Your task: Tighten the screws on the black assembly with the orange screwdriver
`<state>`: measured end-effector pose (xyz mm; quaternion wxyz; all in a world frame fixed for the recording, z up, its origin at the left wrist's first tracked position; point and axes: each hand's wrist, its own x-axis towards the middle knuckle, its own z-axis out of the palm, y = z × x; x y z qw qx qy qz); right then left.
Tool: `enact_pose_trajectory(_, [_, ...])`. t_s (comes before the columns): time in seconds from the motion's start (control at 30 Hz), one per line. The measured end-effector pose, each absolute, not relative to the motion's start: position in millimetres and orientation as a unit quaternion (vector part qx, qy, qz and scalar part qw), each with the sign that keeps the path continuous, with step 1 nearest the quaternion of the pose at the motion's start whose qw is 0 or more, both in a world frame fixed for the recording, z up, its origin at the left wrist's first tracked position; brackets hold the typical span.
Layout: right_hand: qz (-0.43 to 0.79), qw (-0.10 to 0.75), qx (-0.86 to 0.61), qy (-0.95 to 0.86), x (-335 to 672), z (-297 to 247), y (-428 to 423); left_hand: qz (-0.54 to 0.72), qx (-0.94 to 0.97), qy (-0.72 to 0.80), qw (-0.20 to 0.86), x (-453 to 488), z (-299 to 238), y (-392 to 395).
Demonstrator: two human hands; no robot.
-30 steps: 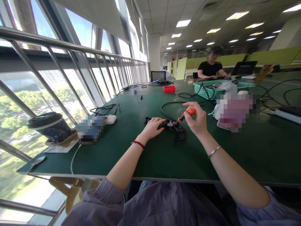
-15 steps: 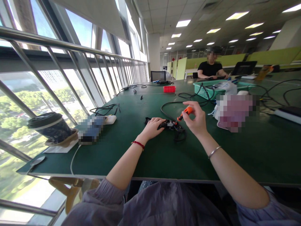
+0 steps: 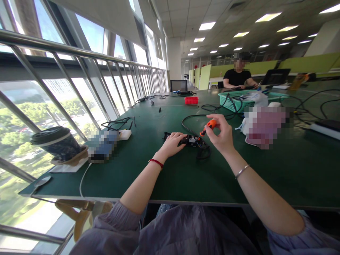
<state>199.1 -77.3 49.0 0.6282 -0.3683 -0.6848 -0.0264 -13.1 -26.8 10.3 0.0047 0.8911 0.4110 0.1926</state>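
Observation:
A long black device with exposed parts and a dark cable lies on the green table. My left hand curves over its left end and grips it against the tabletop, so that end is mostly hidden. Between the thumb and fingers of my right hand is a screwdriver with an orange and black handle. It leans down to the left, its tip at the device's right part. Whether the tip sits in a screw is too small to tell.
Left on the table stand a lidded cup and a blurred phone-like object. A red box lies farther back. To the right are a green basket, loose cables and a blurred pink object. Across sits a person.
The screwdriver's handle has shifted very slightly to the left and down in my right hand. My left hand and the device have stayed where they were.

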Motion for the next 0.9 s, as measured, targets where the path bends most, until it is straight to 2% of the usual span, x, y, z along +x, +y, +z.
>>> enact_pose_trajectory(0.9, [-0.028, 0.618, -0.401, -0.675, 200.1, 51.5, -77.7, 0.196, 0.889, 0.414, 0.006, -12.6, 9.3, -26.5])
